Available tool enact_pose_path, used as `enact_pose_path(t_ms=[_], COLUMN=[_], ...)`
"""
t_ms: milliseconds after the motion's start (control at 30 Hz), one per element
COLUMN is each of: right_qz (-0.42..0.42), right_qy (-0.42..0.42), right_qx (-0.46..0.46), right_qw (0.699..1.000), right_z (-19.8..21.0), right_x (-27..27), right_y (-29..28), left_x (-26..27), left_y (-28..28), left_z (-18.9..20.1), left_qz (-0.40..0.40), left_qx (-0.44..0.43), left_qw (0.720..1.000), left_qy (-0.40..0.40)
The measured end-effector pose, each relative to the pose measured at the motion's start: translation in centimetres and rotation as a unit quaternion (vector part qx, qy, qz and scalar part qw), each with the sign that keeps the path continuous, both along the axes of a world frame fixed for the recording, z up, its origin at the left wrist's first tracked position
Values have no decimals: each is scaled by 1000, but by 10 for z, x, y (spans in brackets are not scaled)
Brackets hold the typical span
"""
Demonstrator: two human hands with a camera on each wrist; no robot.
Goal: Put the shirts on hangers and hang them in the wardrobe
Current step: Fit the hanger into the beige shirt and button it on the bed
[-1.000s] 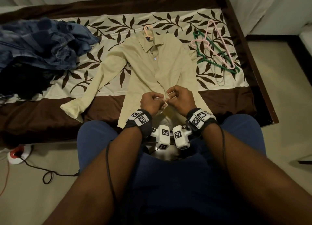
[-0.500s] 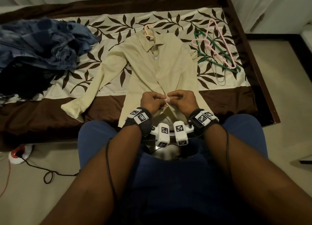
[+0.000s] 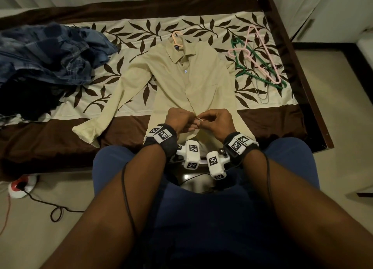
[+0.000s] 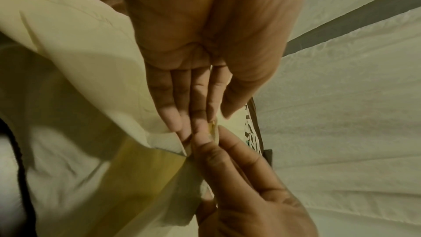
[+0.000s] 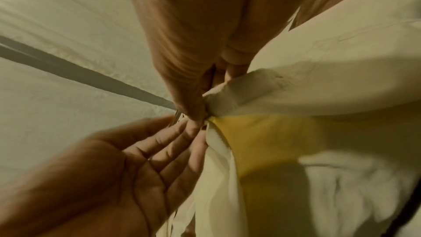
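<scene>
A pale yellow long-sleeved shirt (image 3: 193, 81) lies flat on the bed, front up, with the hook of a pink hanger (image 3: 177, 39) showing above its collar. My left hand (image 3: 180, 120) and right hand (image 3: 215, 120) meet at the lower front opening of the shirt. Each pinches one edge of the placket between thumb and fingertips. In the left wrist view the left fingers (image 4: 182, 114) lie along the fabric edge (image 4: 159, 143). In the right wrist view the right hand (image 5: 198, 96) pinches the folded fabric edge (image 5: 239, 96). Any button there is hidden.
A heap of blue and dark clothes (image 3: 46, 59) lies at the bed's left. Loose pink, green and wire hangers (image 3: 260, 61) lie at the right. The dark wooden bed frame (image 3: 302, 83) runs along the right. A power strip with cable (image 3: 20, 186) sits on the floor at left.
My hands have closed in on each other at the shirt's lower front and shifted very slightly. The shirt and hangers have not moved.
</scene>
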State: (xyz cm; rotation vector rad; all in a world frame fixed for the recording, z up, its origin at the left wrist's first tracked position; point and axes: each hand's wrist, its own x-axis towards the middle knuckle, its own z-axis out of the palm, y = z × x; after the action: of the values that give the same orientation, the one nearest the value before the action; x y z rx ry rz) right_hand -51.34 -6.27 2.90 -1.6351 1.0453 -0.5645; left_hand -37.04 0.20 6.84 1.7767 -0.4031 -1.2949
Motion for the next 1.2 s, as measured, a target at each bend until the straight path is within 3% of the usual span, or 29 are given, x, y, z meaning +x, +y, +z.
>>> enact_pose_path(t_ms=[367,933,1200], right_qz=[27,68,-3], right_qy=[41,67,54], right_qx=[-132,-244,-118], right_qw=[990,965,991], right_z=[-14,-15,-21], right_x=[1,2,8], right_y=[4,2,2], left_x=[-6,0,-4], left_y=[-6,-6,-7], left_z=[-4,-1,-9], left_qz=[38,56,61], left_qx=[67,52,11], left_qw=[995,995,997], left_qy=[61,57,47])
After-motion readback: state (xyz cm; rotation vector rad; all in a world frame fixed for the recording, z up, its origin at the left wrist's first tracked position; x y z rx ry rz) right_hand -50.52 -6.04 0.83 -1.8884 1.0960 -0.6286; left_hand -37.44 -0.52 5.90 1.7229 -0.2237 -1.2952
